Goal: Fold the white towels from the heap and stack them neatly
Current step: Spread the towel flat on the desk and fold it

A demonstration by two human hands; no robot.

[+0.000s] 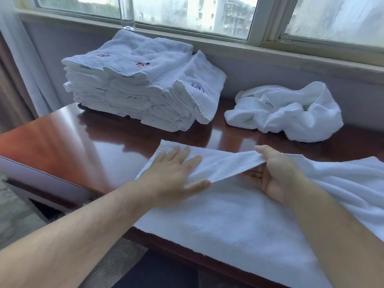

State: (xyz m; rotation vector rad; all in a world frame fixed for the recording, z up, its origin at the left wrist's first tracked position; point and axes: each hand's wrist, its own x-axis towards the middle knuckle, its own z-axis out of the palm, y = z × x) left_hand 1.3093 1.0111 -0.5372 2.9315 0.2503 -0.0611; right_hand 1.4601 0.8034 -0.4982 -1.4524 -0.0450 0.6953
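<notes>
A white towel (239, 215) lies spread over the near edge of the dark red wooden table (72, 142). My left hand (174, 175) presses flat on its far left part, fingers straight. My right hand (276, 173) pinches a lifted fold of the same towel between thumb and fingers, holding it a little above the cloth. A tall stack of folded white towels (141, 86) stands at the back left by the window. A small crumpled heap of white towels (291, 113) lies at the back right.
A window sill (270, 53) and wall run right behind the stack and the heap. A clear glass (127, 13) stands on the sill above the stack. A curtain (20, 69) hangs at the far left. Bare tabletop lies between stack, heap and my hands.
</notes>
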